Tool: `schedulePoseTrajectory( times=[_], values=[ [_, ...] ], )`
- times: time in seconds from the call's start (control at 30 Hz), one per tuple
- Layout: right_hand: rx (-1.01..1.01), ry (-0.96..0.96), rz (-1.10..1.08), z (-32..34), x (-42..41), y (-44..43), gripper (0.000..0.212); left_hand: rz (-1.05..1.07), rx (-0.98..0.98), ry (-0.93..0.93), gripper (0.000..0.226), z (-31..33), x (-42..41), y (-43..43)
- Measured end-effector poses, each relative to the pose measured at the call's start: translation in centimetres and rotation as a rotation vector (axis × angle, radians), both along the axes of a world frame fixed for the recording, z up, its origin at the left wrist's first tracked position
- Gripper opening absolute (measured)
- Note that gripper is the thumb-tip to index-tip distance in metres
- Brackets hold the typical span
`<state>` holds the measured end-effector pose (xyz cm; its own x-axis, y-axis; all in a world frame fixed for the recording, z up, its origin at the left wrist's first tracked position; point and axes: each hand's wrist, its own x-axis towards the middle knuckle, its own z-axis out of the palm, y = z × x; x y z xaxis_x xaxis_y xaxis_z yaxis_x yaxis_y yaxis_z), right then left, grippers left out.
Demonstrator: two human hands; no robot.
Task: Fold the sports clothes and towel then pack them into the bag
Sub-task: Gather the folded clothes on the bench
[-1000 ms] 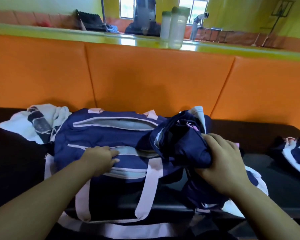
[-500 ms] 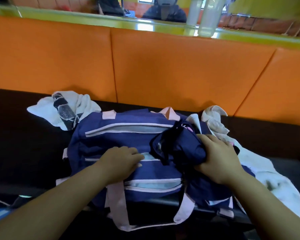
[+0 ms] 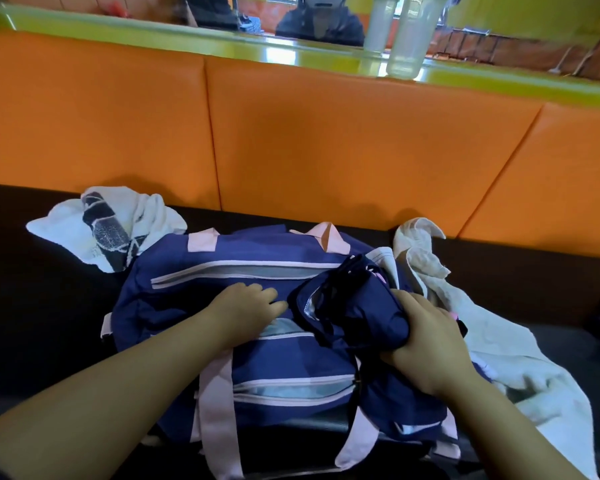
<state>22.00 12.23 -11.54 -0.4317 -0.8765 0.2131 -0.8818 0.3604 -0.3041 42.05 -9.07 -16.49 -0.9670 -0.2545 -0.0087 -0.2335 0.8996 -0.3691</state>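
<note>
While my left hand point(image 3: 246, 306) lies flat, fingers straight, on top of the navy duffel bag point(image 3: 194, 299) to pin it steady on the dark bench point(image 3: 32, 323), my right hand point(image 3: 426, 337) clutches a bunched navy garment point(image 3: 354, 306) at the bag's right end, probably so I can stuff it inside. The garment looks crumpled rather than neatly folded, with a pale edge showing. A white towel point(image 3: 520, 358) sprawls unfolded just right of the bag, and a white patterned cloth point(image 3: 104, 233) sits behind its left end.
</note>
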Motion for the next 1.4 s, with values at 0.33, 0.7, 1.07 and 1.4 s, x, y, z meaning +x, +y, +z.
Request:
schedulePoseTrajectory(
  times=[0.33, 0.7, 1.07, 1.4],
  values=[
    [-0.167, -0.024, 0.106, 3.3, -0.1, 2.3, 0.065, 0.319, 0.406, 0.164, 0.02, 6.1, -2.5, -1.6],
    [0.137, 0.177, 0.444, 6.9, 3.0, 1.7, 0.067, 0.287, 0.418, 0.371, 0.017, 13.2, -3.0, -1.8],
    [0.234, -0.146, 0.127, 7.1, 6.2, -7.3, 0.057, 0.196, 0.427, 0.482, 0.016, 18.3, -2.8, -0.3],
    [0.232, -0.033, -0.103, 1.4, 8.7, -7.8, 0.084, 0.2, 0.316, 0.364, 0.019, 14.3, -1.9, -0.7]
  ],
)
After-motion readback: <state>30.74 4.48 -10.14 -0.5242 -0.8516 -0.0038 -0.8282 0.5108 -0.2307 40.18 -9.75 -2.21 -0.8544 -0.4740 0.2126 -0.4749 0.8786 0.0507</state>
